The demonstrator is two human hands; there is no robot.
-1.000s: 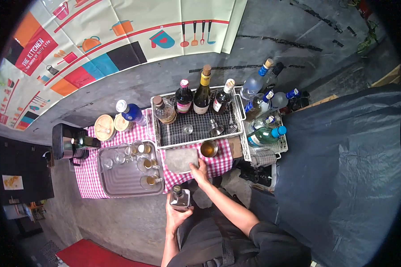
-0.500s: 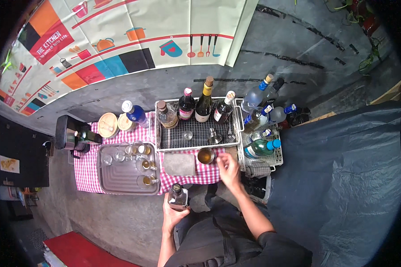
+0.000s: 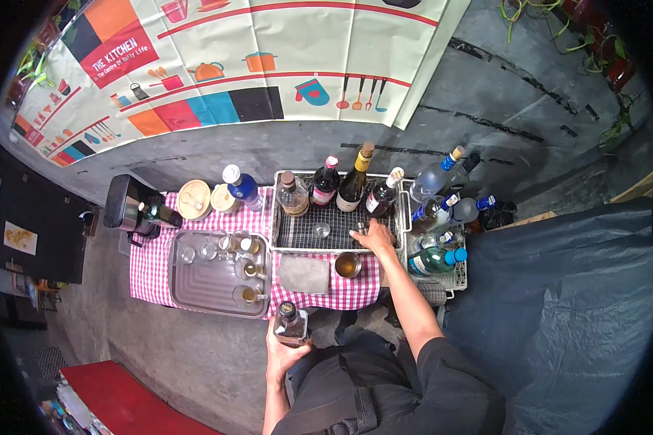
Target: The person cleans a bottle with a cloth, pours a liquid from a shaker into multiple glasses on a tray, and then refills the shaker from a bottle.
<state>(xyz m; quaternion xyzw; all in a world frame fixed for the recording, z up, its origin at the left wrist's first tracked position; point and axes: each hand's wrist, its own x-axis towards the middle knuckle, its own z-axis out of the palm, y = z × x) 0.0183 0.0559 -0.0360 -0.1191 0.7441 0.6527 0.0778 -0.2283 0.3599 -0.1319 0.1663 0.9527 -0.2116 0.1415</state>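
Note:
My left hand (image 3: 286, 354) is wrapped round a square clear glass bottle (image 3: 292, 330) with a dark cap, upright in front of the table. My right hand (image 3: 376, 238) reaches into the right part of a white wire basket (image 3: 286, 245). Its thumb and fingers close round a small shiny metal piece (image 3: 362, 228), flared at one end and partly hidden, perhaps a jigger or funnel. Near my right forearm stands a metal cup (image 3: 347, 265) of brown liquid, beside a folded grey cloth (image 3: 304, 275). A small clear glass (image 3: 321, 230) stands in the basket.
Several bottles (image 3: 350, 190) line the basket's back, and more fill a wire rack (image 3: 456, 281) on the right. A grey tray (image 3: 210, 288) at left holds several glass cups (image 3: 249, 269). Behind it are a blue bottle (image 3: 244, 191), wooden-lidded jars (image 3: 194, 199) and a black appliance (image 3: 129, 203).
My right hand has moved forward from beside the metal cup into the basket, onto the small metal piece. My left hand still holds the bottle. The whole view has shifted slightly.

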